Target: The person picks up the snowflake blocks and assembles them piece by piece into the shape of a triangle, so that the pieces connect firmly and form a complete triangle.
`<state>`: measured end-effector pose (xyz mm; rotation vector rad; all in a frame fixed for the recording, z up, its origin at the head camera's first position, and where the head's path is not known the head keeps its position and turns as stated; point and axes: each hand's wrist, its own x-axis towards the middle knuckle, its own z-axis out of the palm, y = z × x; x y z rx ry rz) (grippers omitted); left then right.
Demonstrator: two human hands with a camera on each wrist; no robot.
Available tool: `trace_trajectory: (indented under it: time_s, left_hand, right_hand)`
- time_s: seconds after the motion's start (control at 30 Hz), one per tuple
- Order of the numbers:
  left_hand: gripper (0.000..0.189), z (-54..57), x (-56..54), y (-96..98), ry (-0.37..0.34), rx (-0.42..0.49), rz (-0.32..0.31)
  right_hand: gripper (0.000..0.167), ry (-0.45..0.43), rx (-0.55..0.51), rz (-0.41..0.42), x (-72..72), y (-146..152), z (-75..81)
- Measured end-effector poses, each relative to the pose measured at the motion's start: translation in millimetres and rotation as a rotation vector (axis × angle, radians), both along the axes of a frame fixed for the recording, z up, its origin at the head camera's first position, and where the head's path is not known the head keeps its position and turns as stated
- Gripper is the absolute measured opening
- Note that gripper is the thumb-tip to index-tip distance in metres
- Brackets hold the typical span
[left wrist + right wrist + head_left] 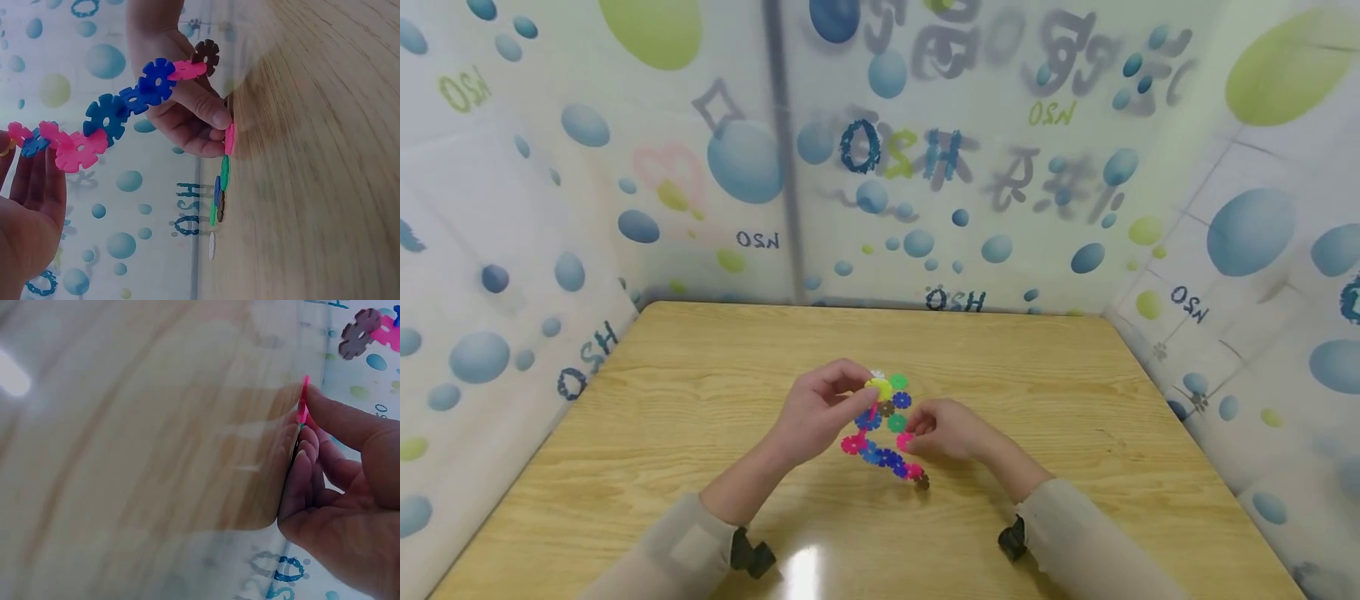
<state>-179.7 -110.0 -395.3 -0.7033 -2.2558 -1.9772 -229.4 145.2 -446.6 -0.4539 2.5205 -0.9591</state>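
Note:
A chain of interlocked plastic snowflake discs (pixel 890 458) in pink, blue and brown hangs from my left hand (pixel 827 408). That hand pinches its yellow end disc (pixel 881 389) between thumb and fingers. In the left wrist view the chain (pixel 106 119) slants above the table, with a brown disc (pixel 207 57) at its far end. My right hand (pixel 951 429) has thumb and fingertips on a single pink disc (pixel 905 442) at the tabletop. The right wrist view shows the thumb against this pink disc (pixel 304 400), the other fingers curled beside it.
Beyond the right hand, several loose discs lie on the wooden table (pixel 715 375): green (pixel 897 423), blue (pixel 902 400), brown (pixel 886 408), another green (pixel 898 381) and white (pixel 877 374). A printed curtain (pixel 925 208) stands behind the table's far edge.

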Motion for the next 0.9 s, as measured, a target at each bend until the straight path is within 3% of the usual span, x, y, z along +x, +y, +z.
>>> trace_trajectory:
  time_s: [0.23,0.53,0.7,0.9]
  left_hand:
    - [0.009,-1.8,-1.2,1.5,-0.015,-0.01,0.018]
    - [0.007,-3.4,-0.9,5.2,-0.015,0.006,-0.023]
    - [0.006,-2.9,-2.1,5.9,0.018,-0.006,-0.027]
    - [0.007,-2.2,-1.7,6.0,0.012,-0.007,-0.038]
  right_hand:
    - [0.017,0.008,-0.011,0.06,0.9,7.0,-3.2]
    - [0.018,0.005,-0.086,0.028,3.6,29.4,-5.6]
    - [0.014,-0.003,-0.233,-0.035,11.3,39.7,13.4]
    - [0.023,-0.007,-0.454,-0.083,24.3,38.0,46.6]
